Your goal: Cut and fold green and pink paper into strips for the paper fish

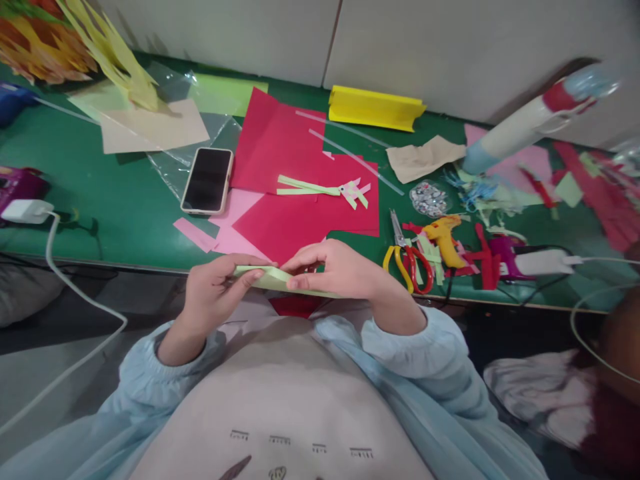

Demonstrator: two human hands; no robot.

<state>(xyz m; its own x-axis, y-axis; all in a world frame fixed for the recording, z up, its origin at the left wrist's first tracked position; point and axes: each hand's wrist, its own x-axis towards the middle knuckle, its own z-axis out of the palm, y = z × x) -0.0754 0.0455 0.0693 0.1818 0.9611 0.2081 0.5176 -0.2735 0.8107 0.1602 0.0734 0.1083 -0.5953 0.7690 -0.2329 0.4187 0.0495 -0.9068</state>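
Observation:
Close to my body, at the front edge of the table, a light green paper sheet (273, 280) is curled over along its upper side. My left hand (215, 293) pinches its left end between thumb and fingers. At its right part, my right hand (337, 270) grips the same paper with thumb and fingertips. Just beyond my hands lie overlapping red paper sheets (280, 147). On them rests a small figure of woven green and pink paper strips (354, 192), with long green tails to the left.
A phone (207, 180) lies left of the red paper. To the right are scissors (403, 250), a yellow glue gun (444, 239), a bag of googly eyes (429, 199) and paper scraps. A yellow folded holder (375, 108) and a bottle (530, 123) stand at the back.

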